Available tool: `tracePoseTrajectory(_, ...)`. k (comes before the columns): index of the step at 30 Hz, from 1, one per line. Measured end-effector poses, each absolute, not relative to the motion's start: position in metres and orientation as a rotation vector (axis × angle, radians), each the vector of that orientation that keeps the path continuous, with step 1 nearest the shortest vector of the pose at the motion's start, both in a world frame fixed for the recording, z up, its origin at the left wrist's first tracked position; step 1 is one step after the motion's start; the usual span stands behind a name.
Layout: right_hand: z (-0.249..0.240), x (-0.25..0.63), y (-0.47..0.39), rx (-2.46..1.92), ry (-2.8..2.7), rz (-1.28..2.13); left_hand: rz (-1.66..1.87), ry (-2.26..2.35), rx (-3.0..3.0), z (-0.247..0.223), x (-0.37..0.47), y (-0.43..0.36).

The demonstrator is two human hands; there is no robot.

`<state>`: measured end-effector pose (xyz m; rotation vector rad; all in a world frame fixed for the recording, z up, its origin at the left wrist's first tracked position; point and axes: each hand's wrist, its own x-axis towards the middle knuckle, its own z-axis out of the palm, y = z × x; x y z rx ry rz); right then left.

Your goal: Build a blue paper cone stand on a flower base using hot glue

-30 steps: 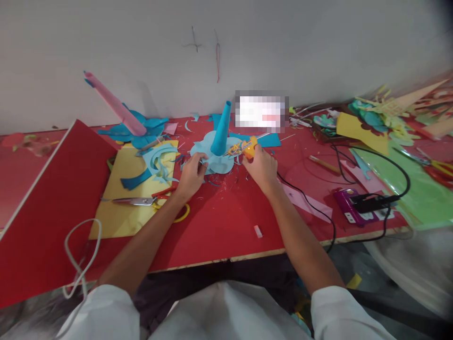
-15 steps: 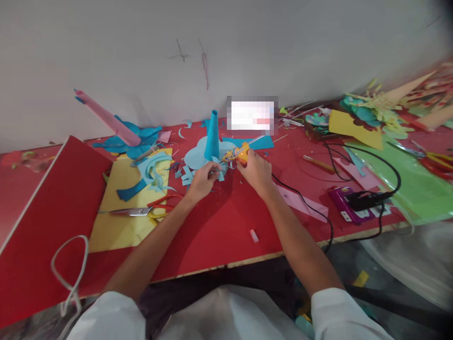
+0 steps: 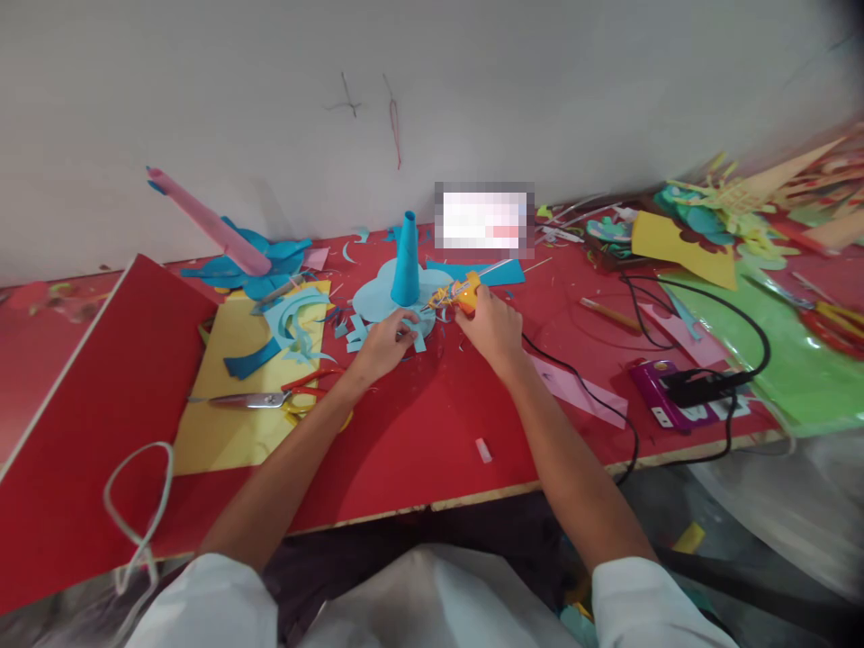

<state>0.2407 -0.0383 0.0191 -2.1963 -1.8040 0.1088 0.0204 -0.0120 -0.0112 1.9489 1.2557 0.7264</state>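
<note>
My right hand is wrapped round an orange glue gun, its nozzle pointing left toward the base of an upright blue paper cone. The cone stands on a light blue, cloud-shaped paper. Close in front of the cone, my left hand has its fingers pressed together at small light blue paper pieces; what they pinch is too small to make out. More light blue strips lie just left of that hand.
Scissors lie on yellow paper at the left, beside a raised red board. Behind them leans a pink cone on blue petals. A purple power box with black cables sits at the right. A pixelated bright rectangle stands near the wall.
The glue gun and both hands stay almost in place. Small light blue paper by my left fingertips has shifted lower, and the view has moved slightly.
</note>
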Motion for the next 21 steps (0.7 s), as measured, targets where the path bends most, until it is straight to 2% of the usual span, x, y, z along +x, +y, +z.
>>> tracePoseTrajectory(9,0.018,0.242,-0.037,-2.256,-1.817,0.112,0.606,1.273,2.05,-0.003,0.018,-0.01)
tracePoseTrajectory(21,0.019,0.242,-0.039,-2.248,-1.82,0.105,0.486,1.557,2.199,0.013,0.027,-0.026)
